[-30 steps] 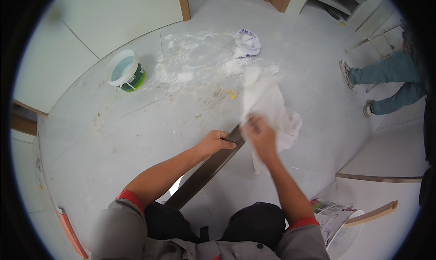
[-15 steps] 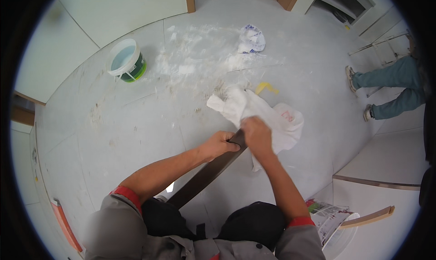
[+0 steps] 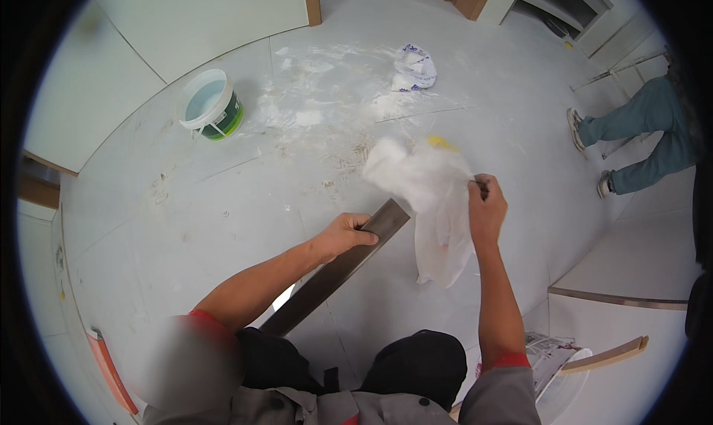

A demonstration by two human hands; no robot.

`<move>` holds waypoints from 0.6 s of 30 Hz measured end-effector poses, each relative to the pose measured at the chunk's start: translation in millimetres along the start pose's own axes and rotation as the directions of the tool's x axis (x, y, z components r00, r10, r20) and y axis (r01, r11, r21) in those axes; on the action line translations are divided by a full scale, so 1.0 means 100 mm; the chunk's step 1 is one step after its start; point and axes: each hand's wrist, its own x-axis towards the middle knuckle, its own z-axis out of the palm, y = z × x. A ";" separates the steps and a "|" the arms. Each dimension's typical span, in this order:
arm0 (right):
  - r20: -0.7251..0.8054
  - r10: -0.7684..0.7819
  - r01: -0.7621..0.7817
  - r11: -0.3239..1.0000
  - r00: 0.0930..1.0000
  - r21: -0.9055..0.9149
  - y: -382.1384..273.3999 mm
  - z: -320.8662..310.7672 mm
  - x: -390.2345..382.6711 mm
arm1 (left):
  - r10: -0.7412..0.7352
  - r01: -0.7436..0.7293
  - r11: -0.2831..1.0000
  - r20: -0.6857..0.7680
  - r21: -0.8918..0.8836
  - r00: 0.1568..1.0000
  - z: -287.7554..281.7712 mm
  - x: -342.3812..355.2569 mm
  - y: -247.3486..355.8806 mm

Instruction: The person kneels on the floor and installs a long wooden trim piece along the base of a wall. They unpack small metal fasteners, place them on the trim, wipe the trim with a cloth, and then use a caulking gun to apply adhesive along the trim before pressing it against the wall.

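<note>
My left hand (image 3: 346,238) is closed around a long dark brown flat strip (image 3: 336,278), near its upper end. The strip slants from there down toward my legs, its lower end hidden by my left leg. My right hand (image 3: 487,208) pinches the right edge of a thin white plastic wrapping (image 3: 438,183), crumpled and partly see-through, with faint red print. This wrapping hangs to the right of the strip's end, apart from it. Beyond it, a yellow scrap (image 3: 440,143) is partly covered by the wrapping.
A white and green bucket (image 3: 215,105) stands at the far left. A printed white bag piece (image 3: 414,70) lies on the dusty grey floor (image 3: 245,202). At the right is a person in teal trousers (image 3: 646,113). A tub (image 3: 557,365) with a wooden stick (image 3: 605,357) sits lower right.
My right hand has moved right, away from the strip's end, pulling the white wrapping off it. The strip's end is now bare. My left hand has shifted slightly left on the strip.
</note>
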 end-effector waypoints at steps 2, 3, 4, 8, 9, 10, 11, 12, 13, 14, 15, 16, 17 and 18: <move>0.033 -0.033 0.035 0.998 0.999 -0.055 0.03 -0.04 -0.14 | 0.009 -0.009 1.000 -0.007 0.021 1.000 0.06 0.03 0.02; 0.103 -0.015 0.015 1.000 0.995 -0.002 0.10 0.05 -0.24 | 0.017 -0.016 0.999 -0.015 0.029 1.000 0.07 0.04 0.03; 0.165 -0.003 -0.005 0.999 0.986 0.046 0.14 0.12 -0.35 | 0.029 -0.029 0.999 -0.015 0.038 0.999 0.10 0.06 0.05; 0.402 -0.180 0.177 0.983 0.898 0.044 0.00 0.49 -0.88 | 0.005 -0.005 0.999 0.011 0.040 1.000 0.23 0.05 0.19; 0.437 -0.137 0.110 0.990 0.889 0.085 0.01 0.48 -0.86 | 0.020 -0.023 0.998 0.042 0.060 0.999 0.19 0.06 0.14; 0.431 -0.138 0.138 0.990 0.892 0.030 -0.01 0.48 -0.82 | 0.033 -0.038 0.996 0.074 0.077 0.997 0.20 0.05 0.14; 0.425 -0.139 0.166 0.986 0.894 -0.026 -0.04 0.49 -0.76 | 0.024 -0.030 0.995 0.062 0.094 0.998 0.21 0.05 0.15; 0.419 -0.141 0.192 0.978 0.897 -0.082 -0.05 0.49 -0.72 | 0.016 -0.021 0.994 0.051 0.110 0.999 0.21 0.06 0.16; 0.410 -0.090 0.126 0.990 0.907 -0.061 -0.09 0.47 -0.69 | 0.015 -0.020 0.991 0.039 0.129 0.999 0.21 0.06 0.22; 0.402 -0.038 0.059 0.997 0.915 -0.040 -0.13 0.46 -0.66 | 0.022 -0.027 0.992 0.036 0.127 0.999 0.21 0.06 0.22; 0.396 0.014 -0.008 1.000 0.918 -0.018 -0.16 0.45 -0.63 | 0.029 -0.033 0.992 0.032 0.125 0.999 0.21 0.04 0.21; 0.404 -0.022 0.021 1.000 0.914 0.005 -0.14 0.46 -0.70 | 0.029 -0.032 0.992 0.024 0.122 0.999 0.20 0.01 0.18; 0.412 -0.057 0.050 0.998 0.909 0.028 -0.10 0.49 -0.80 | 0.030 -0.033 0.993 0.032 0.114 0.999 0.20 0.02 0.16; 0.419 -0.093 0.078 0.996 0.903 0.052 -0.08 0.51 -0.87 | 0.030 -0.034 0.994 0.041 0.106 0.999 0.20 0.03 0.14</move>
